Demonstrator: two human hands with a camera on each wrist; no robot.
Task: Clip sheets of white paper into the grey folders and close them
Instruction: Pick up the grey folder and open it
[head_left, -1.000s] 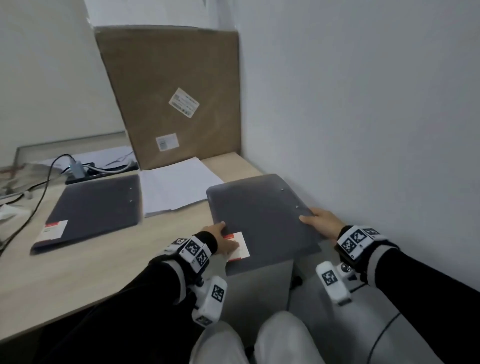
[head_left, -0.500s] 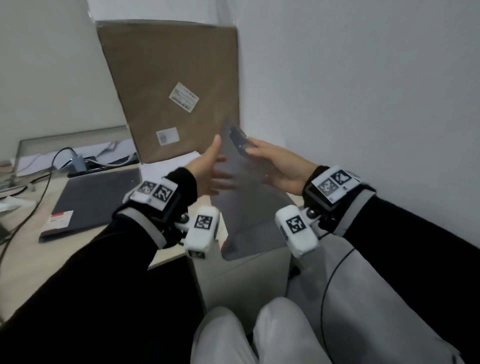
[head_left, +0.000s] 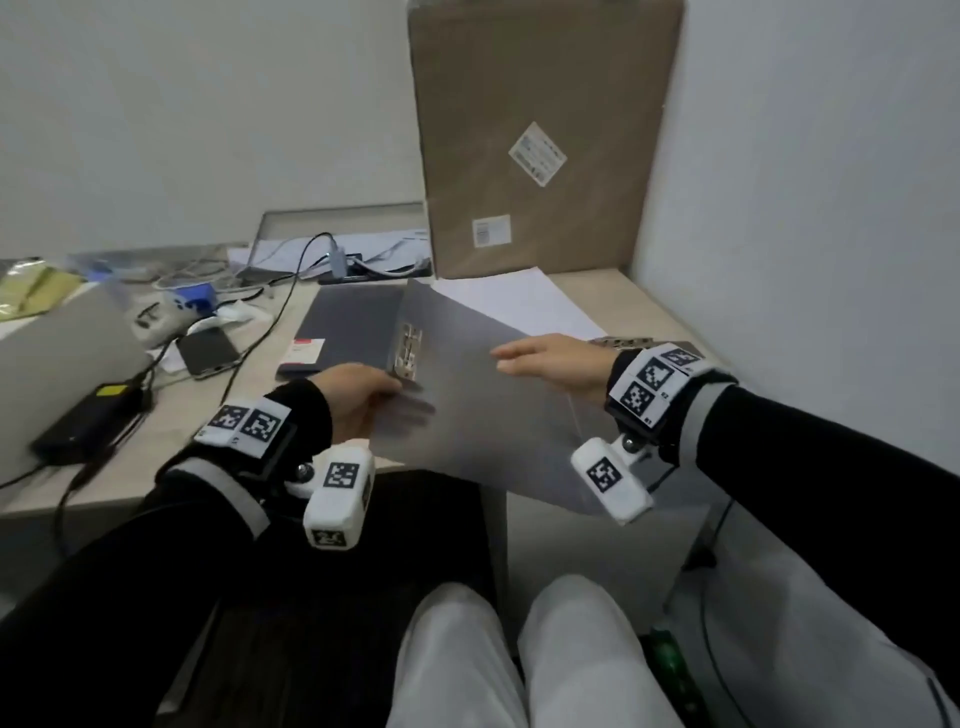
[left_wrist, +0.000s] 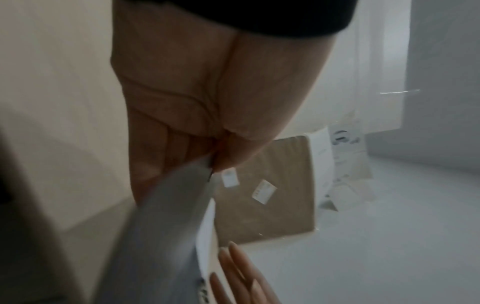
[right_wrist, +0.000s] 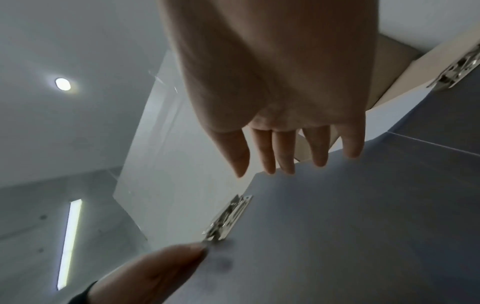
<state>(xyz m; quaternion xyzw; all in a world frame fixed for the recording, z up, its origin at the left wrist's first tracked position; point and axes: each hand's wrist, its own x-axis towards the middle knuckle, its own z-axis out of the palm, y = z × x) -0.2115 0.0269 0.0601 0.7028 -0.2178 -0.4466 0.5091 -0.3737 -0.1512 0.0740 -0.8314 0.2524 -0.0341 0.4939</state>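
Between your two hands, seen from the head camera, the open grey folder (head_left: 483, 395) hangs above the near edge of the worktop (head_left: 171, 421), its metal clip (head_left: 408, 348) just beyond your left hand (head_left: 358, 397). That hand pinches the folder's left edge, fingers showing through the translucent cover. Your right hand (head_left: 556, 364) is spread, fingers straight, lying on the folder's right part and holding nothing. Beyond your right hand lie the sheets of white paper (head_left: 524, 306); beyond your left hand a second grey folder (head_left: 348, 322) lies shut on the worktop, and a brown cardboard package (head_left: 540, 135) leans against the wall. From the left wrist, blurred, your thumb and fingers close on the grey edge (left_wrist: 166, 216). From the right wrist, your fingers (right_wrist: 319, 148) hang straight over the grey sheet (right_wrist: 337, 226), the clip (right_wrist: 228, 218) below them near your left fingertip.
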